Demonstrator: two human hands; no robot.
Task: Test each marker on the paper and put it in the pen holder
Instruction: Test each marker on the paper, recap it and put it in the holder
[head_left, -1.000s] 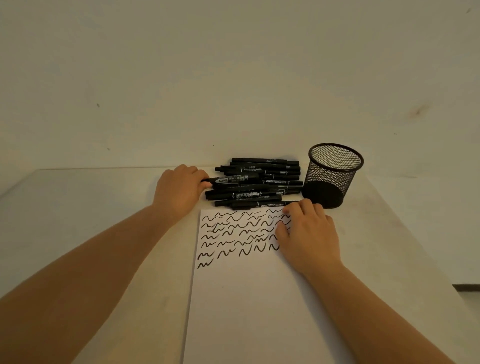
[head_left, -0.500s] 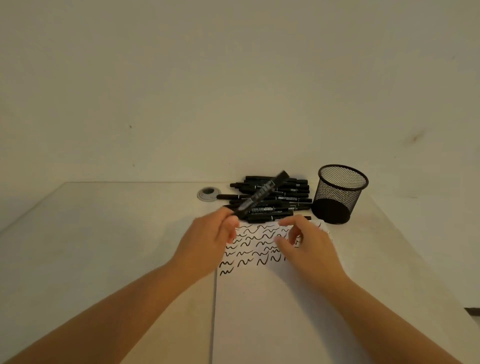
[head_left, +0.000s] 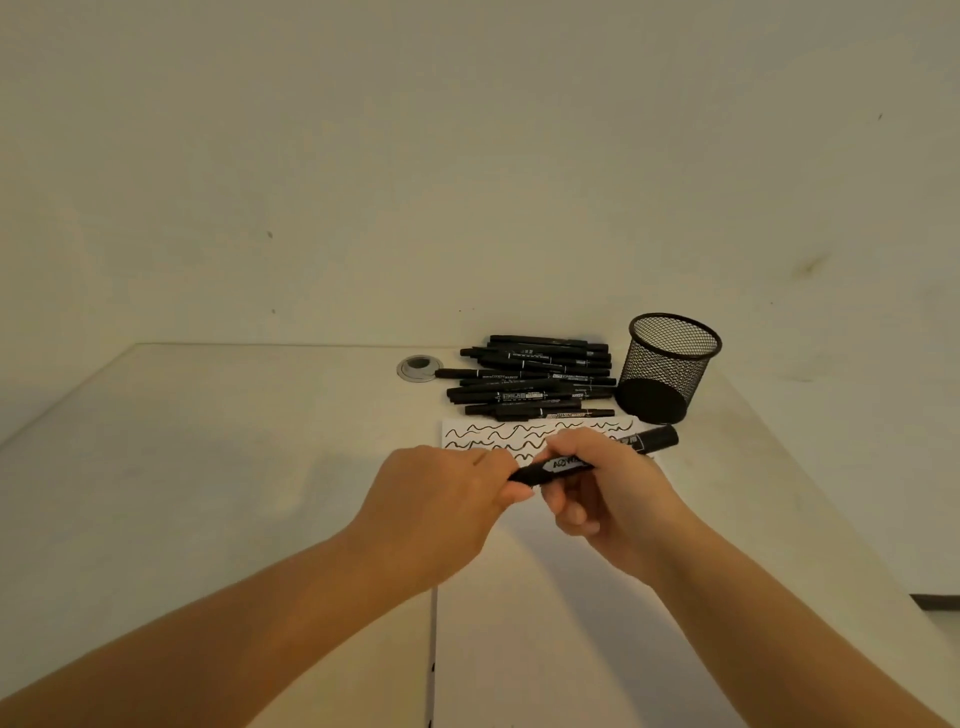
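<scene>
A black marker (head_left: 566, 465) with white lettering is held level above the white paper (head_left: 545, 597). My left hand (head_left: 441, 504) grips its left end and my right hand (head_left: 608, 483) wraps its middle; the right end sticks out past my fingers toward the holder. Black wavy test lines (head_left: 498, 434) cover the paper's far edge, partly hidden by my hands. A pile of several black markers (head_left: 535, 379) lies beyond the paper. To the pile's right stands the black mesh pen holder (head_left: 670, 364), upright with no markers showing inside.
The pale table (head_left: 208, 467) meets a plain wall along its far edge. A round grey cable grommet (head_left: 418, 368) is set in the tabletop left of the marker pile. The table's right edge runs close past the pen holder.
My left hand lifted one marker off the pile and brought it toward me over the paper. My right hand came up off the paper and closed on the marker's body.
</scene>
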